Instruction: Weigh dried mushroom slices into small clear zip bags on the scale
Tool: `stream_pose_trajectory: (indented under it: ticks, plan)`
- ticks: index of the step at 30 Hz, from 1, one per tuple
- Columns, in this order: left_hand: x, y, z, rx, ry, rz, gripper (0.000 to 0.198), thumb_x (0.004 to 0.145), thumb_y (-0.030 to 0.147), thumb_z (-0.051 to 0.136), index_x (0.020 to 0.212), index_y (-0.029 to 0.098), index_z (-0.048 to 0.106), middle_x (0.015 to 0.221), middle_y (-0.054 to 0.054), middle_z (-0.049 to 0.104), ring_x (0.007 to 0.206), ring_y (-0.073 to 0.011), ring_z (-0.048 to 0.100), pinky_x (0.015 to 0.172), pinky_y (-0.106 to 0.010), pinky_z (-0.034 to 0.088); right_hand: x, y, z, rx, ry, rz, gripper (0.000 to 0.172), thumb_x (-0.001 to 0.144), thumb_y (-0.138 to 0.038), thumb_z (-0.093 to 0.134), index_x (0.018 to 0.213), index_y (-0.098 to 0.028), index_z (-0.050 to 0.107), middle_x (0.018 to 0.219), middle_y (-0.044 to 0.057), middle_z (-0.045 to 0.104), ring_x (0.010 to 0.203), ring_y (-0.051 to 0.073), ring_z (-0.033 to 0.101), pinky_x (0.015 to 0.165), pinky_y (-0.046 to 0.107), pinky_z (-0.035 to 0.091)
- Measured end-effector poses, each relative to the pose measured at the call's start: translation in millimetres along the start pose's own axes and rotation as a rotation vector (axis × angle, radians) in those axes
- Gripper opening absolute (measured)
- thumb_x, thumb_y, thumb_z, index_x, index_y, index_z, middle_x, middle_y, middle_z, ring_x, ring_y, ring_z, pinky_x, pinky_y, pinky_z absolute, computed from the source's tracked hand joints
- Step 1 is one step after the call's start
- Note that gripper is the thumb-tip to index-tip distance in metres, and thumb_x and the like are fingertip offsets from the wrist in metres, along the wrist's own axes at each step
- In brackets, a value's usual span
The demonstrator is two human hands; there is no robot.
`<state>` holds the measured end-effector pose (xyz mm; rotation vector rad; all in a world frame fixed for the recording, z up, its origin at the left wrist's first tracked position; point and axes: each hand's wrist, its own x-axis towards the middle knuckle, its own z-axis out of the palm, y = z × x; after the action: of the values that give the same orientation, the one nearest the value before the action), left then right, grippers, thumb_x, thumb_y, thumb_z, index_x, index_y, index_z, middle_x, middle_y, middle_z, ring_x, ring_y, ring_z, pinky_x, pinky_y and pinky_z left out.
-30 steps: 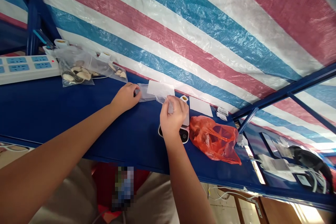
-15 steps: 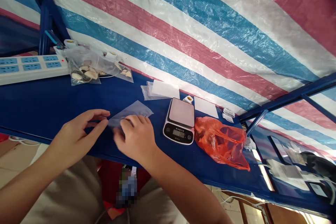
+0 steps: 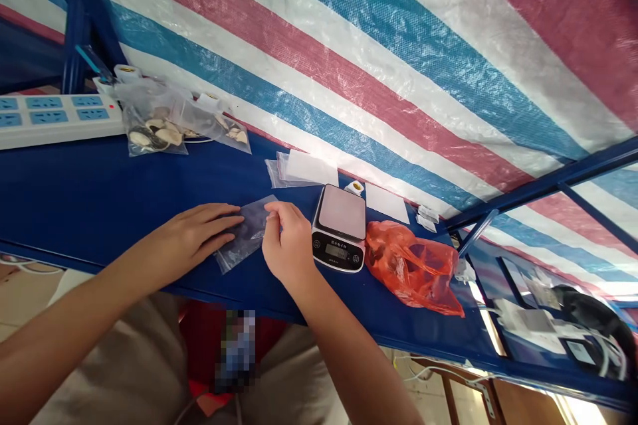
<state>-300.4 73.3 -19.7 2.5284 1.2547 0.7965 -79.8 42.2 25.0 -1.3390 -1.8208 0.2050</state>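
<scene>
A small clear plastic bag [image 3: 245, 234] lies flat on the blue table top [image 3: 124, 192], and it looks empty. My left hand [image 3: 192, 236] rests on its left part, fingers together and pressing down. At the bag's right edge are the fingertips of my right hand [image 3: 288, 242], curled, just left of a digital kitchen scale [image 3: 339, 227]. The scale's display is lit, but its digits are too small to read. Nothing stands on its pan.
At the back left, several clear bags of pale shell-like pieces [image 3: 152, 133] lie beside a white power strip [image 3: 54, 116]. A stack of white sheets and clear bags [image 3: 299, 169] lies behind my hands. An orange-red plastic bag [image 3: 411, 269] sits right of the scale, before a striped tarpaulin.
Both hands have moved right, closer to the scale. My left hand now lies flat on the bag, and my right hand has come off the bag's middle to its right edge.
</scene>
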Motion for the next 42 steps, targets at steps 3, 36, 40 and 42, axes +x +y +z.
stream_pose_trajectory:
  ticks: [3,36,40,42]
  plan:
    - [17,0,-21.1,0.015,0.059,0.048,0.046,0.100,0.054,0.045,0.132,0.032,0.069,0.141,-0.005,0.067,0.133,-0.0285,0.061,0.118,-0.047,0.049,2,6,0,0.021,0.044,-0.004,0.027,0.100,-0.012,0.041,0.103,-0.019,0.067,0.099,0.007,0.075,0.091,0.016,0.073,0.081,0.026,0.058]
    - [-36,-3,-2.4,0.355,-0.060,-0.025,0.066,0.106,0.045,0.016,0.163,0.021,0.036,0.168,-0.001,0.035,0.158,-0.0267,0.033,0.129,-0.049,0.020,1,-7,-5,-0.355,-0.648,0.164,0.076,0.111,-0.057,0.020,0.169,-0.006,0.019,0.175,0.018,0.006,0.163,0.033,-0.002,0.132,0.058,0.007]
    - [-39,-8,-1.2,0.353,-0.013,0.035,0.065,0.105,0.044,0.020,0.167,0.025,0.018,0.168,-0.002,0.036,0.155,-0.0288,0.037,0.127,-0.053,0.026,1,-22,4,-0.395,-0.532,-0.113,0.068,0.113,-0.048,0.021,0.166,-0.007,0.027,0.175,0.016,0.015,0.164,0.028,0.002,0.133,0.053,0.003]
    - [-39,-9,-2.3,0.347,-0.013,0.074,0.065,0.105,0.042,0.020,0.167,0.029,0.009,0.168,-0.002,0.034,0.155,-0.0305,0.037,0.125,-0.057,0.029,0,-25,10,-0.362,-0.591,-0.171,0.072,0.112,-0.054,0.022,0.166,-0.008,0.030,0.175,0.016,0.019,0.164,0.028,0.007,0.133,0.052,0.007]
